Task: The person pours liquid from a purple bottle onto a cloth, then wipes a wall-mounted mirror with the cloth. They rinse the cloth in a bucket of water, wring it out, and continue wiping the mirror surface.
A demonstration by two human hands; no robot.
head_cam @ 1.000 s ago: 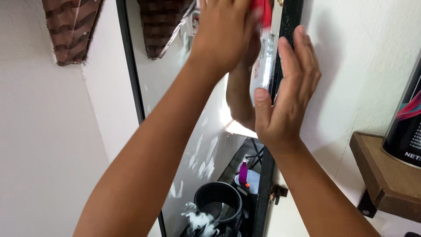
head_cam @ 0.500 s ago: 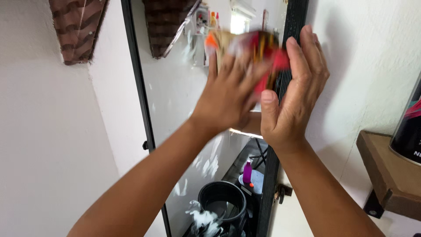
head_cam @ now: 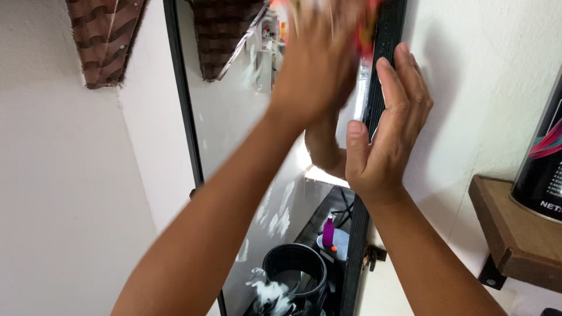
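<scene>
A crumpled red and orange cloth (head_cam: 366,26) is pressed against the upper part of a tall mirror with a thin black frame (head_cam: 184,111), near its right edge at the top of the view. The left hand (head_cam: 319,61) covers the cloth with its fingers spread over it; it is blurred, so how tightly it clasps the cloth cannot be told. The right hand (head_cam: 383,131) lies flat and open along the mirror's right frame strip, fingers straight and together, thumb on the glass side, clamped on nothing.

The glass carries white streaks and smears lower down. The mirror hangs on a white plastered wall (head_cam: 64,193). One brown striped woven piece (head_cam: 102,35) hangs at upper left, and its reflection shows in the glass. To the right, one wooden shelf (head_cam: 515,234) juts from the wall and bears one black cylindrical can (head_cam: 541,169), only partly in view.

Reflected in the lower glass are one round black bucket (head_cam: 295,269), with white foam at its near rim, and one small purple bottle (head_cam: 328,231) just beyond it.
</scene>
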